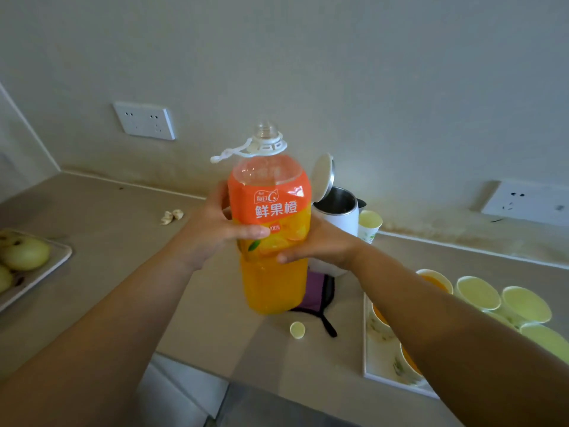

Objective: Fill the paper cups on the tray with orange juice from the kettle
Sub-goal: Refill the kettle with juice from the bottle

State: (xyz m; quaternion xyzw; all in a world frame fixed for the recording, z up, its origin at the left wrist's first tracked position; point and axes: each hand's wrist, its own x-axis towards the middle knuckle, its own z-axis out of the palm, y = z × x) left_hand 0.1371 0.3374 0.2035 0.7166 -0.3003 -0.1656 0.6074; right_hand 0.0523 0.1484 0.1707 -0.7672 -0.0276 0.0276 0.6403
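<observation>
At the back of the bench point(107, 217), the kettle point(337, 211) stands with its lid point(321, 177) swung open, just behind the uncapped juice bottle point(272, 211). The left hand point(212, 223) grips the bottle at the label; the right hand point(320, 245) wraps it lower down. The walls look soft, so a squeeze or a fast tilt may surge juice past the kettle mouth. The right forearm hides some of the paper cups point(478, 292) on the tray point(368, 349); a lowered elbow may topple them.
</observation>
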